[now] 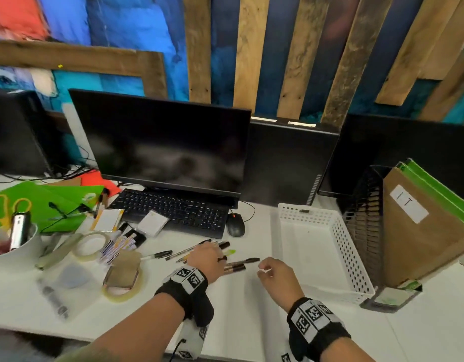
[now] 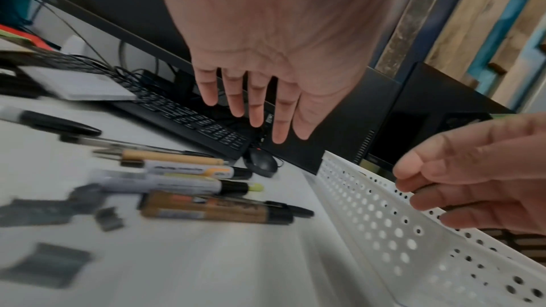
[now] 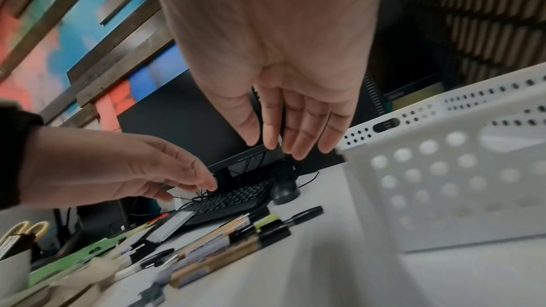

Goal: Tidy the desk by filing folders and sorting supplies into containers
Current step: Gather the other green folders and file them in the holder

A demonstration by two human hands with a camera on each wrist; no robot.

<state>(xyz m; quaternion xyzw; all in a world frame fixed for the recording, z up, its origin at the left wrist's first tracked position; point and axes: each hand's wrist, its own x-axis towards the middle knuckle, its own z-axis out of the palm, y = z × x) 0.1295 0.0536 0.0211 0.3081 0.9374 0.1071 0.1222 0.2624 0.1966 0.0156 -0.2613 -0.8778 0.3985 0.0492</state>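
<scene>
The loose pens and markers (image 1: 225,259) sit in a rough bunch at the centre of the head view, just below the keyboard (image 1: 173,212), with the white perforated basket (image 1: 327,291) to their right, near but not touching. The left hand (image 1: 206,259) hovers right over the bunch, fingers spread and relaxed, nothing in it. The right hand (image 1: 277,276) hangs between the markers and the basket, fingers loosely curled, also holding nothing.

My guess on handling: these are light, stiff, smooth plastic barrels, so they'll roll and squirt out if you pinch just one end. Better to rake several together and grab around the middle of the barrels. The fat brown markers (image 2: 218,209) at lower centre of the left wrist view look easiest to take; the thin pens (image 2: 124,144) above them are fiddlier. Capped, so not fragile — dropping them into the basket should be fine.
</scene>
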